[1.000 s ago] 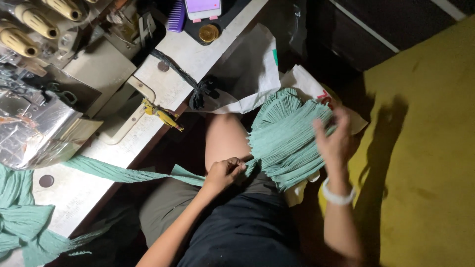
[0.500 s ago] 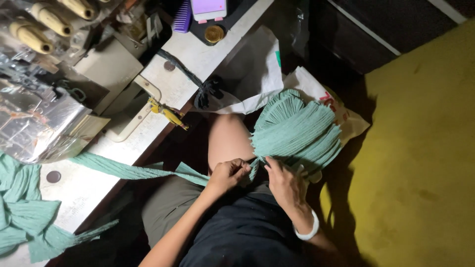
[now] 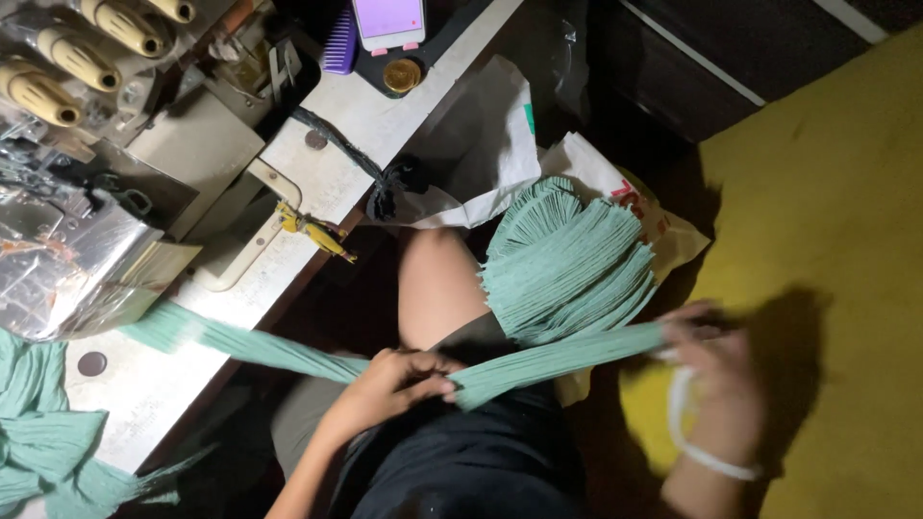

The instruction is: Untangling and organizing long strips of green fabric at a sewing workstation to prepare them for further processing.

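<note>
A long green fabric strip (image 3: 558, 360) stretches across my lap. My left hand (image 3: 399, 380) pinches it near my knee, where it meets another green strip (image 3: 240, 341) running up to the sewing machine (image 3: 87, 259). My right hand (image 3: 716, 370), blurred and wearing a white bangle, grips the strip's far end out to the right. Behind the strip a thick stack of green strips (image 3: 567, 259) rests on my thigh, over a white plastic bag (image 3: 663, 231).
A white worktable (image 3: 317, 173) carries the machine, thread cones (image 3: 106, 38), yellow-handled snips (image 3: 312, 231), a phone (image 3: 387, 21), a purple comb (image 3: 339, 46) and a round tin (image 3: 402, 74). Sewn green fabric (image 3: 38, 423) piles at the left. Yellow floor (image 3: 827, 192) lies right.
My right hand has drawn a strip off the stack, come down beside the left hand, then swung out to the right, pulling the strip taut. The left hand stayed near my knee.
</note>
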